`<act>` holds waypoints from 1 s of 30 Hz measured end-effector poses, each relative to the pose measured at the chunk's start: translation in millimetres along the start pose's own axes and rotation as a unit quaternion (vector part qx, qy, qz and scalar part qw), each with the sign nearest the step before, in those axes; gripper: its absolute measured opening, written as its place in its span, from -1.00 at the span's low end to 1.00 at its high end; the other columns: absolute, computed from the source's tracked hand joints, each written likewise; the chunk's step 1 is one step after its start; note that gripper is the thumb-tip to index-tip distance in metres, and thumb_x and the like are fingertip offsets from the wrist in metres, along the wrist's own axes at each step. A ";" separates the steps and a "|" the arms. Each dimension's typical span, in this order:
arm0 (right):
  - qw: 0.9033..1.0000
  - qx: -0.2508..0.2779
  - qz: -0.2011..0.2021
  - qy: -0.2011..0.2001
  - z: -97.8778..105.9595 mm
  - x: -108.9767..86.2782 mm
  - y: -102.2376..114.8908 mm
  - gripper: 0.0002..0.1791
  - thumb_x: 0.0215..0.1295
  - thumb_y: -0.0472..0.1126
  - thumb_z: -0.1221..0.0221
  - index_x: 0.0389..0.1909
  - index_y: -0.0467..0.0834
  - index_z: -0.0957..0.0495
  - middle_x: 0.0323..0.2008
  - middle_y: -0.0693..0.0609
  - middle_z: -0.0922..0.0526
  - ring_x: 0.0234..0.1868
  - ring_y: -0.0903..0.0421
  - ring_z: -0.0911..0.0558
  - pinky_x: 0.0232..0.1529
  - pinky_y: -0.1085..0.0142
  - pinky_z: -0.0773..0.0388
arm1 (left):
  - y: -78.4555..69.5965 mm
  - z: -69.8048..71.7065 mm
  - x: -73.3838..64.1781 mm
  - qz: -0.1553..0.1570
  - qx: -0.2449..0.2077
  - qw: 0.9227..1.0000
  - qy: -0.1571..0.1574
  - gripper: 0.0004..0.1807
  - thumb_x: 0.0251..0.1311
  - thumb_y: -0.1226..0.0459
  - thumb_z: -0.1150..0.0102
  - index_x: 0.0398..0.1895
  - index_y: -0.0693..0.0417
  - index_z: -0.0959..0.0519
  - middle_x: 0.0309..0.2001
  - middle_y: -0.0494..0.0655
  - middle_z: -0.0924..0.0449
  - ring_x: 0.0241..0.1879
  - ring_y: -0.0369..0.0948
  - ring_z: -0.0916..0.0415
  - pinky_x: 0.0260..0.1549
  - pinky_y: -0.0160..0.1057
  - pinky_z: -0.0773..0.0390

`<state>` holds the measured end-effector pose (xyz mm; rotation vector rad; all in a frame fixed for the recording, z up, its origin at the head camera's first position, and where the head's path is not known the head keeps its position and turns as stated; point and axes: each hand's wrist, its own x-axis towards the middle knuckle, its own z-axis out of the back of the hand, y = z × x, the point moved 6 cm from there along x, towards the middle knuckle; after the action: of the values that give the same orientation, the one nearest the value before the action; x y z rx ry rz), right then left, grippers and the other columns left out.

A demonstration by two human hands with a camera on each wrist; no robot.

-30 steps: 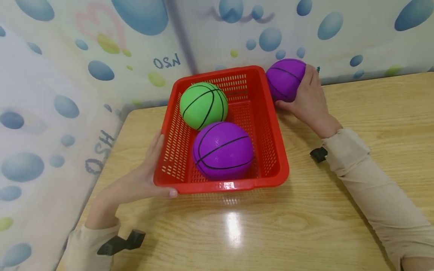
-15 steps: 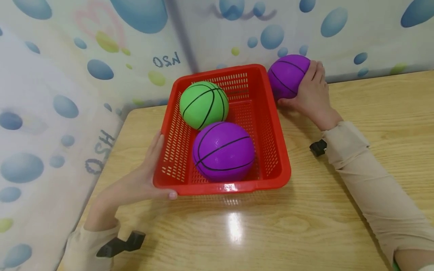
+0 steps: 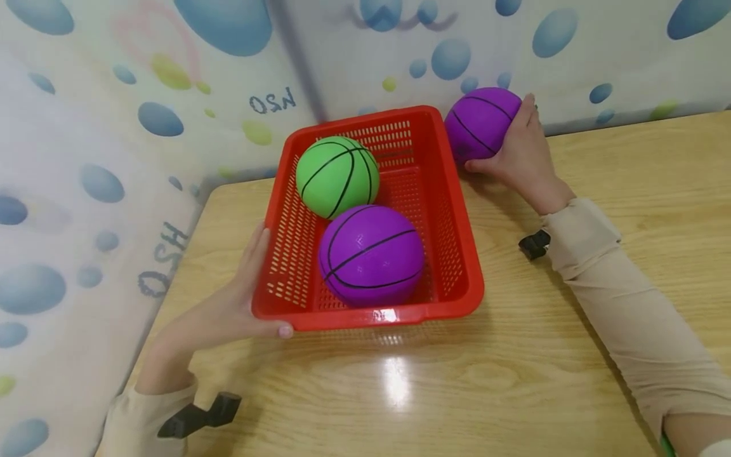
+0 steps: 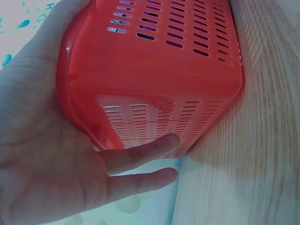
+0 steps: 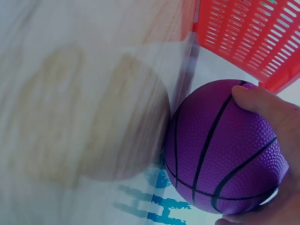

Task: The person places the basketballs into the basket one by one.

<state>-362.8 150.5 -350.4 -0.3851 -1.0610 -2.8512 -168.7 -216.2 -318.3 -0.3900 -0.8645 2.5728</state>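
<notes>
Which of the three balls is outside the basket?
The purple ball held in the right grip, beside the red basket; the other purple ball and the green ball both sit inside it.

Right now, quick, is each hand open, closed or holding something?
Left hand: open, against the red basket.
Right hand: holding the purple ball outside the basket.

bskt (image 3: 342, 321): red | grn ball (image 3: 338, 178): blk lines | 2 purp balls (image 3: 371, 256) (image 3: 481, 124) (ditto) | wall (image 3: 200, 149): wht, blu/grn dots

Two balls (image 3: 337, 174) lie in the basket (image 3: 342, 319), another ball (image 3: 478, 124) at right.
</notes>
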 end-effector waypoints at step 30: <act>0.998 -0.005 0.022 -0.050 20.1 -5.2 16.3 0.14 -0.31 0.14 -0.31 0.21 -0.26 0.14 0.12 -0.25 -0.10 0.12 -0.14 -0.13 0.00 -0.05 -0.23 | -7.7 0.5 -0.4 -0.006 -0.024 1.000 0.005 0.32 -0.29 0.22 -0.37 0.26 -0.20 0.56 0.26 -0.25 0.72 0.24 -0.21 0.57 0.07 0.17 0.06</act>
<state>-351.0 151.2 -326.8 -0.5506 -1.0416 -2.8248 -166.3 -211.0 -313.1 -0.4087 -0.9227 2.5412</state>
